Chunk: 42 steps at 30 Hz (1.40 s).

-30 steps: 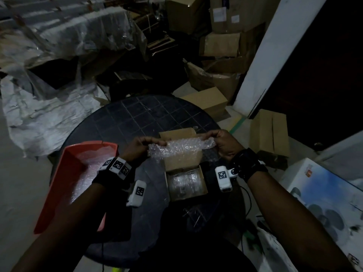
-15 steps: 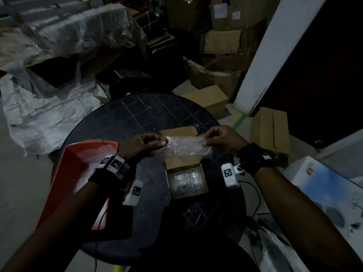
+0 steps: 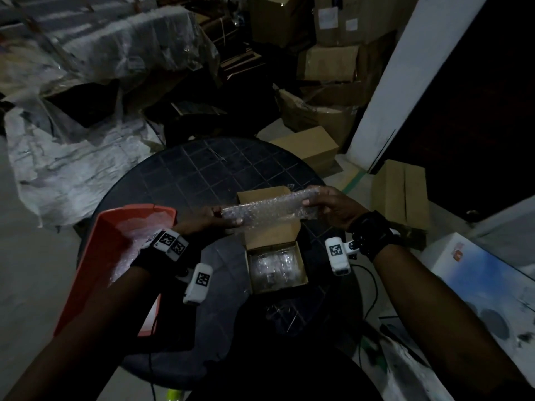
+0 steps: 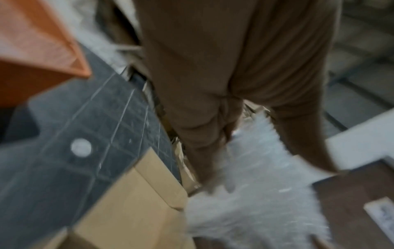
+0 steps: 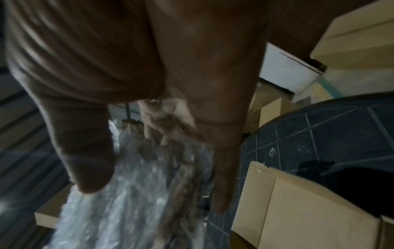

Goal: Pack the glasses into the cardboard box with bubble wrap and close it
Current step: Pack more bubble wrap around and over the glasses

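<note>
A small open cardboard box (image 3: 270, 240) stands on the dark round table (image 3: 202, 175), its lid flap up at the far side. Clear glasses (image 3: 275, 267) wrapped in plastic lie inside it. Above the box I hold a strip of bubble wrap (image 3: 269, 211) stretched flat between both hands. My left hand (image 3: 214, 217) pinches its left end and my right hand (image 3: 327, 202) pinches its right end. In the left wrist view the bubble wrap (image 4: 255, 193) is blurred beside the box (image 4: 136, 210). The right wrist view shows the bubble wrap (image 5: 127, 202) under my thumb.
An orange tray (image 3: 95, 261) holding more bubble wrap sits at the table's left edge. Cardboard boxes (image 3: 399, 195) and plastic sheeting (image 3: 72, 169) crowd the floor beyond the table. A white printed carton (image 3: 486, 285) lies at the right.
The hands have drawn apart, pulling the bubble wrap from a bunched piece into a longer flat strip over the box. The right hand has risen a little.
</note>
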Each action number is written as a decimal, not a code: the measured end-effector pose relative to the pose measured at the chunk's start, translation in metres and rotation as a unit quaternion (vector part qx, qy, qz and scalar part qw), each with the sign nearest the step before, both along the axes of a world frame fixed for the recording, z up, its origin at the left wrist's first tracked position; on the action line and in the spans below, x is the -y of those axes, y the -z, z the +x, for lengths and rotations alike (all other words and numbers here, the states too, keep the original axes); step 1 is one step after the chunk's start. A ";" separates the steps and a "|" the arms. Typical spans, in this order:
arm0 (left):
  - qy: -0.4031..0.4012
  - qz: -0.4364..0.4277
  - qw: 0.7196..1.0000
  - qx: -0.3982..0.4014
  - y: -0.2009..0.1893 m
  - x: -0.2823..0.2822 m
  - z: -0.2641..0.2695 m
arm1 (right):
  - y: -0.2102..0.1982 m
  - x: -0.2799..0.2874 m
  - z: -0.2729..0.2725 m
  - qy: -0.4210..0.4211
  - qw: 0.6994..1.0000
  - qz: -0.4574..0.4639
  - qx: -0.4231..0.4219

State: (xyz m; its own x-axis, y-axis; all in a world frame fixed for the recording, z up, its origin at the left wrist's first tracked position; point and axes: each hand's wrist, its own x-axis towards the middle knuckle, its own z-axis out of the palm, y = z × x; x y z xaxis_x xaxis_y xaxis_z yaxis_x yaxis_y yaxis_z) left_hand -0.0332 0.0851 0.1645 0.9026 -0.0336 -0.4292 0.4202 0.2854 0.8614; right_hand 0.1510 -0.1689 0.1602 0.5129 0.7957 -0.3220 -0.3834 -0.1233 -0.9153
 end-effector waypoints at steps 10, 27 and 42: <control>0.011 0.165 0.986 -0.010 0.013 0.021 0.011 | 0.010 0.001 -0.006 -0.071 0.986 -0.129 0.077; 0.116 0.476 0.871 0.031 0.037 0.054 0.031 | 0.033 0.010 -0.016 -0.038 0.973 -0.154 0.167; 0.108 0.619 0.777 0.037 0.155 0.059 0.034 | 0.158 0.002 -0.010 -0.018 0.826 -0.248 0.506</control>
